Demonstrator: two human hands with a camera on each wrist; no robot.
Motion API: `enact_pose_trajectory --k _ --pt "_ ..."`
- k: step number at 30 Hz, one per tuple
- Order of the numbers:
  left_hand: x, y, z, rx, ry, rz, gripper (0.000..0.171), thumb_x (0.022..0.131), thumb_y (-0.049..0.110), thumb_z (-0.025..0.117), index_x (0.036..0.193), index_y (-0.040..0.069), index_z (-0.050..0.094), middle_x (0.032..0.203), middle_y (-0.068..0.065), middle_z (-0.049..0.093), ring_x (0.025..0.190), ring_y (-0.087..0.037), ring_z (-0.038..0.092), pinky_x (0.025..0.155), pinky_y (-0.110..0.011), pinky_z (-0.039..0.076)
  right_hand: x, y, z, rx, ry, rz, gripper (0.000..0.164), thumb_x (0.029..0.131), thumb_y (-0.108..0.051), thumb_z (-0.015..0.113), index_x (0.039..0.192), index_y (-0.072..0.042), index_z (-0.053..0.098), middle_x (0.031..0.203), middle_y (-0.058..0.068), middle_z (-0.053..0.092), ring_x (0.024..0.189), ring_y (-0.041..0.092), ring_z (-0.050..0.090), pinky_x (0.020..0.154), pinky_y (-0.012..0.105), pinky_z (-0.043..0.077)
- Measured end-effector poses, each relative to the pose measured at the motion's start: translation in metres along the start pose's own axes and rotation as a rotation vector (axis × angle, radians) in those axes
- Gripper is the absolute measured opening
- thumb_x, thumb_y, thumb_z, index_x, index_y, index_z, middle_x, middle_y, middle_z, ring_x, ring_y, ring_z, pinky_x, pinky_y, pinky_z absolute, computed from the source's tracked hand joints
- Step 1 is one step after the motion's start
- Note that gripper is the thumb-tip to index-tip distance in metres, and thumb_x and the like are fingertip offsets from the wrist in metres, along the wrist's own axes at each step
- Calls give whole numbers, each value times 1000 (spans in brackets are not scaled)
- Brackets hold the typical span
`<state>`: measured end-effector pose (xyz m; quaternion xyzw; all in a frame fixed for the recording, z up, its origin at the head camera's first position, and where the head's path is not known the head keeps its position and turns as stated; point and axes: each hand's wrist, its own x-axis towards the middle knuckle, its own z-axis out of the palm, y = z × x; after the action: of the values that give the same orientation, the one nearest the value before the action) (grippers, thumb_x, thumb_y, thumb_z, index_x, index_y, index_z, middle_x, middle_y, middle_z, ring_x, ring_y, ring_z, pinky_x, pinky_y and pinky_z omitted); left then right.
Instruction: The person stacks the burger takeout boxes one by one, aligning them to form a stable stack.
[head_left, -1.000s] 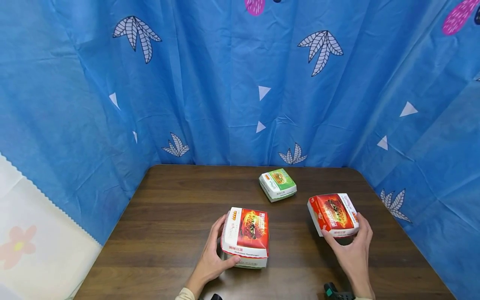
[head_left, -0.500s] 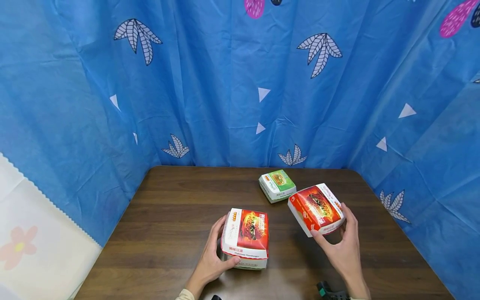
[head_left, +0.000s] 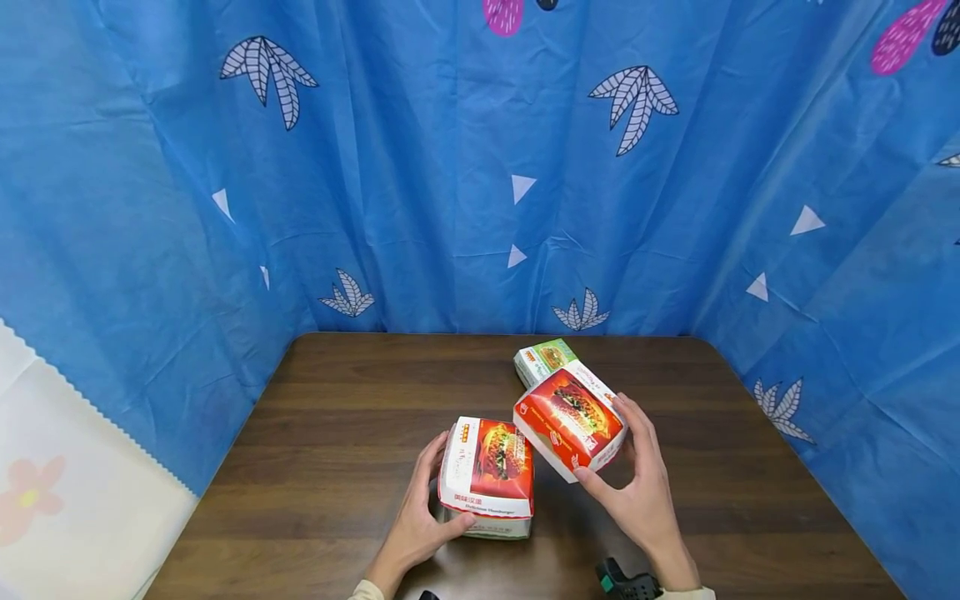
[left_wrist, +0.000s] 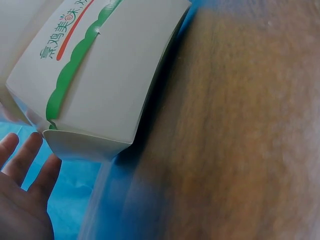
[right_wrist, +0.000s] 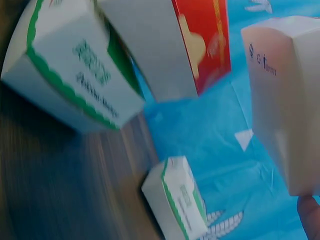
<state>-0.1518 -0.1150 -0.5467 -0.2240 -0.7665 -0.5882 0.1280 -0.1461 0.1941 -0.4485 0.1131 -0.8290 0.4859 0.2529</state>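
Note:
Two red-and-white hamburger boxes are in my hands in the head view. My left hand [head_left: 420, 508] holds the left red box [head_left: 502, 462], thumb at its front edge and fingers along its left side. That box sits on a white box with green scalloped trim [left_wrist: 105, 85], which the left wrist view shows closely. My right hand [head_left: 637, 496] grips the other red box [head_left: 573, 417] by its sides, tilted and raised above the table. Its near left corner overlaps the left red box in the head view; the right wrist view shows the held box [right_wrist: 285, 105] apart from the stack.
Behind the right-hand box, a green-and-white hamburger box [head_left: 534, 358] lies near the far edge of the wooden table [head_left: 360, 400], partly covered from sight. A blue patterned curtain [head_left: 450, 167] surrounds the table's back and sides.
The right hand has carried its red box leftward from the table's right side, lifting and tilting it, up to beside the stack. My left hand and its box have stayed put.

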Motion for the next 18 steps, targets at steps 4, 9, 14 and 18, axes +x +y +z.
enact_pose_trajectory --k 4,9,14,18 --pt "0 0 -1 -4 0 4 107 78 34 87 164 20 24 160 -3 38 137 -17 47 111 -29 44 0 -9 11 54 -60 -25 97 76 -7 87 159 -20 38 164 5 32 138 7 38 98 11 47" --pt "2 0 0 -11 -2 20 108 77 35 88 164 20 24 160 -3 38 137 -18 48 112 -30 44 0 -15 21 124 -142 -57 94 76 -10 86 157 -20 40 164 9 32 138 9 39 100 19 50" --pt "2 1 1 -10 -1 0 108 77 32 88 164 21 25 160 -2 39 135 -17 49 111 -29 43 1 -18 29 161 -230 -88 92 78 -14 85 157 -21 39 167 7 29 141 7 38 103 27 50" --pt "0 1 1 1 9 6 108 76 29 89 163 21 26 159 -3 40 132 -16 51 110 -27 43 1 -16 34 196 -297 -114 90 80 -12 84 158 -19 38 171 6 23 145 6 35 106 26 48"
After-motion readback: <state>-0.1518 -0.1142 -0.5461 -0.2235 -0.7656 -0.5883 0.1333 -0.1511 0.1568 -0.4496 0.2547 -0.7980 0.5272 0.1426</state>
